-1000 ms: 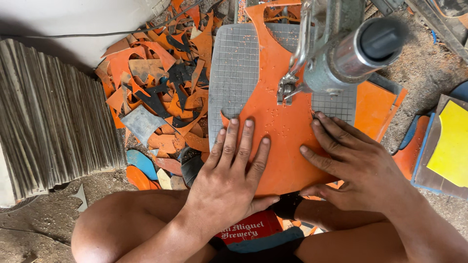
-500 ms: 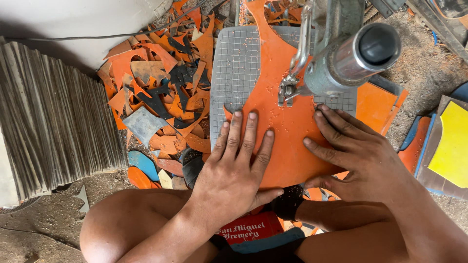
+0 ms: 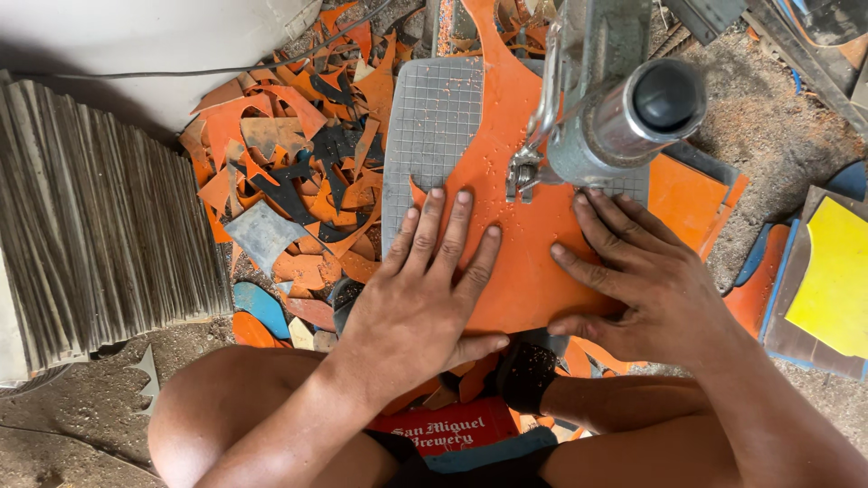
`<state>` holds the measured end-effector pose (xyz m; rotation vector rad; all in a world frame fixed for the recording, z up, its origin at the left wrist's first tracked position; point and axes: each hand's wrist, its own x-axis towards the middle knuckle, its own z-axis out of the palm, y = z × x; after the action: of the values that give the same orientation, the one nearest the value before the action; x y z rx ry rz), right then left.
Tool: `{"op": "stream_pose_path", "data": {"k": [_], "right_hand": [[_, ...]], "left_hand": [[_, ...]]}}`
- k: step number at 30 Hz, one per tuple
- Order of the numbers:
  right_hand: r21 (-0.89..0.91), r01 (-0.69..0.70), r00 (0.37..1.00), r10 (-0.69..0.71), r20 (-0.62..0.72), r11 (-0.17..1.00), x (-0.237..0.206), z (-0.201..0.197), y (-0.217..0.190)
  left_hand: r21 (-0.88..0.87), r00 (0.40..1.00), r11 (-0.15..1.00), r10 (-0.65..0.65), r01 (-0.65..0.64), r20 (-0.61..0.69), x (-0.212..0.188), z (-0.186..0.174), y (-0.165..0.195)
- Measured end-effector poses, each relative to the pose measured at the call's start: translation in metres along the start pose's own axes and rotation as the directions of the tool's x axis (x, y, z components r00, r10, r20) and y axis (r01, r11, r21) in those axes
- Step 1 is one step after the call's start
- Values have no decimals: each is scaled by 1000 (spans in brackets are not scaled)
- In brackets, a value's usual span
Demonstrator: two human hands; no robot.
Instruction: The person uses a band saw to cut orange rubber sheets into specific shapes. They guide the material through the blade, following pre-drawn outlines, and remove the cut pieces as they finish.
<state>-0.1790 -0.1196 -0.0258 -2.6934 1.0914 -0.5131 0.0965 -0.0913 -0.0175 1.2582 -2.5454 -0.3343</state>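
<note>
Both hands slid up | orange sheet (image 3: 506,226) partly hidden; saw blade unclear

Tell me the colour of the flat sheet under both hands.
Orange flat sheet, pressed by left hand and right hand; head view.

The sheet (image 3: 520,226) is orange, on a grey table (image 3: 429,126) ruled in small squares. The scraps (image 3: 289,172) are orange, black and grey. One board (image 3: 836,276) is yellow.
</note>
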Motion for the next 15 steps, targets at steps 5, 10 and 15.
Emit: {"op": "stream_pose_path", "data": {"k": [5, 10, 15], "right_hand": [[-1, -27, 1000, 27, -16, 1000, 0, 3, -1], [10, -32, 999, 32, -35, 999, 1, 5, 2], [-5, -77, 996, 77, -43, 997, 2, 7, 2]], "left_hand": [[-8, 1000, 1000, -3, 3, 16, 3, 0, -8], [77, 993, 997, -33, 25, 110, 8, 2, -13], [56, 990, 995, -89, 84, 112, 12, -1, -21]]}}
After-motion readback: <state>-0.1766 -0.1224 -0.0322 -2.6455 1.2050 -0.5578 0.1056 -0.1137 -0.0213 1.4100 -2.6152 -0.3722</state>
